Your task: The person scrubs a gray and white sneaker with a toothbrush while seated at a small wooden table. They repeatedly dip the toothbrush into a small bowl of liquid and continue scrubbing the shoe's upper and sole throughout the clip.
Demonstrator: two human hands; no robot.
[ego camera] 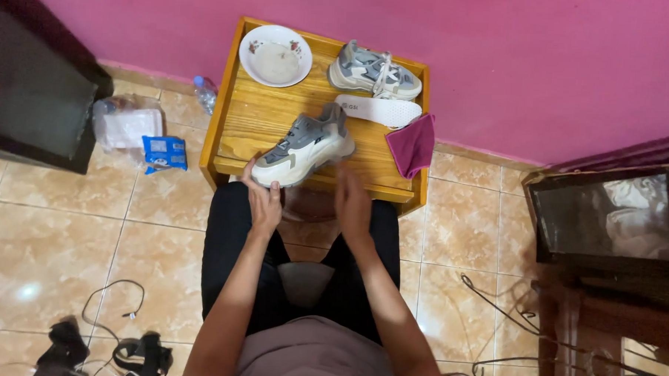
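Note:
A grey and cream sneaker (306, 145) lies on a small wooden table (248, 118), its toe toward me at the front edge. My left hand (264, 200) touches the toe of that sneaker from below. My right hand (352, 203) hovers just in front of the table edge, fingers apart, holding nothing. A second matching sneaker (374, 71) rests at the back of the table. A white insole (376, 110) lies in front of it. A magenta cloth (412, 145) drapes over the table's right edge. A white bowl (275, 55) stands at the back left.
A pink wall runs behind the table. On the tiled floor to the left lie a plastic bottle (205, 94), a clear bag (125, 123) and a blue packet (164, 152). Cables and dark gear (132, 351) lie at lower left. A dark cabinet (615, 220) stands at right.

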